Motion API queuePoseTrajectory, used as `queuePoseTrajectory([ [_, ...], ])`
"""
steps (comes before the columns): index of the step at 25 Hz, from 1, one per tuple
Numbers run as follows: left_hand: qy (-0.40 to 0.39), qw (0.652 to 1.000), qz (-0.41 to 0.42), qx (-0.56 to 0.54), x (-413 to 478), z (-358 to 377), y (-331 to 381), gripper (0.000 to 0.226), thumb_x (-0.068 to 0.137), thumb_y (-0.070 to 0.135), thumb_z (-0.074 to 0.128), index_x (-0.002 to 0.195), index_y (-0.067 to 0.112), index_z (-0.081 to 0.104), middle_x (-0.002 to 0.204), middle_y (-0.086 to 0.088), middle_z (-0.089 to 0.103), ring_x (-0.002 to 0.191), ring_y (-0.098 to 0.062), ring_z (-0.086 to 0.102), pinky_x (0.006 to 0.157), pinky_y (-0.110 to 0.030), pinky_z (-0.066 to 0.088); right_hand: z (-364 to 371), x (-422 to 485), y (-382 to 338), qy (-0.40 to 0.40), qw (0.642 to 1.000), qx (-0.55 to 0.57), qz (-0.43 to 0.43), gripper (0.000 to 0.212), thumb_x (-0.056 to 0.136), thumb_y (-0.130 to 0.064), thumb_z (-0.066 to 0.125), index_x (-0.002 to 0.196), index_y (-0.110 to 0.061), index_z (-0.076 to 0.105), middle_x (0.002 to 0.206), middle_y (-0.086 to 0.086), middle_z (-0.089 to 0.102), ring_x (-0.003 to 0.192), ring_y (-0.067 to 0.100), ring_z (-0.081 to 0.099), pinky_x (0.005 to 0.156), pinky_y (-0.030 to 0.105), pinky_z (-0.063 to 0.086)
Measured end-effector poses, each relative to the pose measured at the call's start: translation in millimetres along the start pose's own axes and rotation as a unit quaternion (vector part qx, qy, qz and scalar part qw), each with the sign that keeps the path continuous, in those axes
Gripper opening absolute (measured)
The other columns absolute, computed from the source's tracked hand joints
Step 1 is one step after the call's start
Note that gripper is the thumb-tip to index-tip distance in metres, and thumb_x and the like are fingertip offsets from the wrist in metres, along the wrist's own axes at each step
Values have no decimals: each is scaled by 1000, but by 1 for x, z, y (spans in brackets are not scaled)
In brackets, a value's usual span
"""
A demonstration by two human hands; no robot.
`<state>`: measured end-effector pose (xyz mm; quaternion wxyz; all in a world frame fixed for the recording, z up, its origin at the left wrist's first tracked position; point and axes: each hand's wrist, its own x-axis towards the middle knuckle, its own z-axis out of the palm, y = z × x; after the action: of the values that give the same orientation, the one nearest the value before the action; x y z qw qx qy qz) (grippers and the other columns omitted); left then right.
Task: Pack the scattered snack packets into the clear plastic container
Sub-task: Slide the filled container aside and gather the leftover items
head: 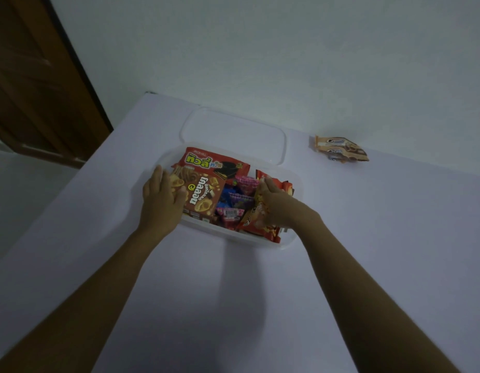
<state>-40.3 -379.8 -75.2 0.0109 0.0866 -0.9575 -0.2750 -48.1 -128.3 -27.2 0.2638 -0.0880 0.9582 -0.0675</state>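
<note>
Two hands reach into the container [287,242], which sits on the white table [233,292] with its long side across the view. The left hand [163,196] lies at the container's left end, fingers nearly straight and together, resting along the rim, the thumb laid on the edge of the brown packet [204,196]; it grips nothing. The right hand [274,204] is at the right end, its fingers bent down over the orange packet [256,224] and holding it, the packet tilted with its near edge at the container's front wall.

The container is well filled. The brown packet lies flat on the left, and a red packet [206,161] lies behind it against the far wall. Between the brown and orange packets are small pink packets [229,214] and a blue packet [228,195], partly hidden. The clear lid [233,133] lies flat on the table just behind the container, touching or nearly touching its far rim.

One tan packet [340,149] lies outside, on the table well to the right and farther back, near the wall. A brown door [31,76] stands at the upper left
</note>
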Motion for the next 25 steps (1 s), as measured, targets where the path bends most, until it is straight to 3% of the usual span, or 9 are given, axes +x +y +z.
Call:
queuePoseTrajectory([
  [5,25,999,-25,-34,6,-14,8,59,96,38,37,146,11,19,152,-14,27,139,-32,26,111,-49,27,-25,-15,-2,3,998,62,-12,91,83,-26,67,150,-15,6,160,5,-4,143,32,22,112,46,31],
  [9,42,994,-39,-95,47,-30,28,59,95,38,38,146,13,20,152,-14,30,139,-32,29,112,-49,29,-60,-7,8,210,965,147,57,46,94,-20,52,137,-7,43,144,14,44,124,29,51,103,39,43],
  [12,19,991,-36,-125,96,-35,51,57,96,36,37,145,10,23,152,-14,28,139,-30,29,112,-45,27,-82,26,21,310,917,234,95,34,97,-10,42,127,-3,56,132,15,58,114,28,59,95,32,46],
  [16,-50,984,-86,-148,171,-31,78,56,95,29,42,144,6,27,150,-16,32,136,-32,34,111,-39,29,-102,94,47,243,893,347,150,44,91,2,34,133,-2,49,141,13,48,124,26,50,91,25,43],
  [19,-84,978,-132,-138,214,-17,88,56,94,25,43,142,0,27,146,-18,36,128,-30,41,102,-36,35,-108,139,59,205,866,404,210,46,91,2,32,137,1,39,143,14,43,127,29,44,95,30,40],
  [20,-96,975,-152,-135,225,-10,90,55,95,23,43,140,-3,28,139,-19,42,117,-26,45,93,-34,37,-109,152,62,190,858,418,231,45,91,1,33,135,2,39,136,15,47,121,30,47,91,30,41],
  [22,-126,961,-196,-150,237,4,89,52,95,22,42,137,-7,30,99,-15,50,85,-21,44,75,-29,33,-111,165,63,162,850,424,266,31,91,-2,38,121,2,48,100,10,54,94,24,52,75,26,40],
  [24,-137,953,-221,-154,244,14,90,51,95,22,43,136,-7,32,69,-1,29,60,-13,28,70,-28,31,-111,177,65,144,862,400,278,8,92,-5,43,87,-2,49,73,1,41,67,14,45,62,20,38],
  [25,-134,952,-227,-157,246,17,90,51,95,22,44,135,-7,33,67,2,23,57,-12,24,68,-27,31,-110,182,65,143,854,409,289,16,92,-7,44,76,-4,44,69,0,37,61,11,40,61,19,38],
])
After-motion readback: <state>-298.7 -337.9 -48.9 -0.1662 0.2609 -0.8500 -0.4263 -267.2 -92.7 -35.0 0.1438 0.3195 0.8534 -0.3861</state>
